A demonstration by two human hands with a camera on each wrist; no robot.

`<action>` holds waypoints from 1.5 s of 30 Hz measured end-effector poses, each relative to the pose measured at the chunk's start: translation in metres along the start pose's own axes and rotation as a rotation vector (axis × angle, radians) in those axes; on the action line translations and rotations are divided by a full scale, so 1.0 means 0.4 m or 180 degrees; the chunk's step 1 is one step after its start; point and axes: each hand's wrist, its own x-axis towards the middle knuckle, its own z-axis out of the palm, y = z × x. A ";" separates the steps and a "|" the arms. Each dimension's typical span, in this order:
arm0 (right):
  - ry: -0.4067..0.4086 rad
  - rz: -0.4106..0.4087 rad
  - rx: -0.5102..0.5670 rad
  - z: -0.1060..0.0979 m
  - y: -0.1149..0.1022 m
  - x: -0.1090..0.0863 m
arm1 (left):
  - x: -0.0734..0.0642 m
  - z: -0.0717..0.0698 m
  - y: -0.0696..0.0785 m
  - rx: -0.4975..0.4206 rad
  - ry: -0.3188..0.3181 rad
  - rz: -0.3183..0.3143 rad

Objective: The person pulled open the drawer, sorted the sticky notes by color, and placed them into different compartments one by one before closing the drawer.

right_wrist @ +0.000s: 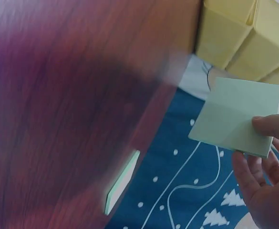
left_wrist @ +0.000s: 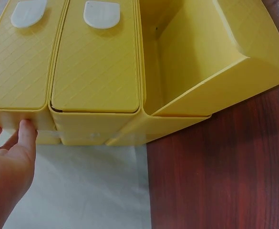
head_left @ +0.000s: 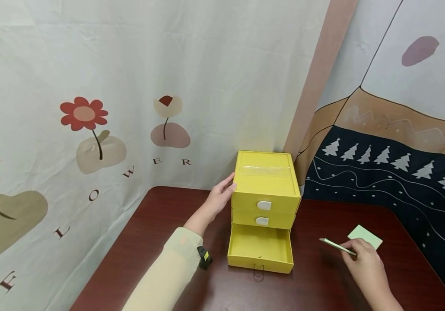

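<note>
A yellow three-drawer box (head_left: 267, 183) stands on the table, its bottom drawer (head_left: 246, 261) pulled out and its two upper drawers closed. My left hand (head_left: 218, 198) rests against the box's left side near the top, fingers extended; the left wrist view shows the thumb (left_wrist: 27, 133) on the side wall. To the right of the box, my right hand (head_left: 367, 265) pinches a pale green sticky-note pad (right_wrist: 237, 112) by one edge, thumb on its face and fingers beneath. A second pale green pad (head_left: 366, 236) lies on the table just behind that hand.
The dark red-brown table (head_left: 323, 285) has a printed curtain (head_left: 207, 86) behind it and on the right. White tabs (head_left: 263, 205) mark the upper drawers. A thin looped cord (head_left: 259, 273) hangs at the front of the pulled-out drawer.
</note>
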 end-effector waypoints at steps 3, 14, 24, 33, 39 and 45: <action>0.0094 -0.0174 0.0036 0.014 -0.013 -0.004 | 0.001 -0.002 0.003 -0.0006 -0.0051 -0.0030; 0.0261 -0.0777 0.0272 0.045 -0.055 -0.018 | -0.010 0.000 0.020 0.0031 -0.0079 -0.0022; 0.0346 -0.1175 0.0445 0.067 -0.078 -0.019 | -0.001 0.005 -0.001 0.0008 0.0058 0.0001; 0.0476 -0.1633 0.0823 0.092 -0.104 -0.013 | -0.004 0.003 0.003 0.0027 0.0045 0.0005; 0.0631 -0.1838 0.0946 0.109 -0.125 -0.010 | 0.003 -0.002 0.002 -0.0045 -0.0079 -0.0018; 0.0597 -0.1951 0.0996 0.124 -0.143 -0.007 | 0.002 -0.003 0.002 -0.0042 -0.0074 -0.0029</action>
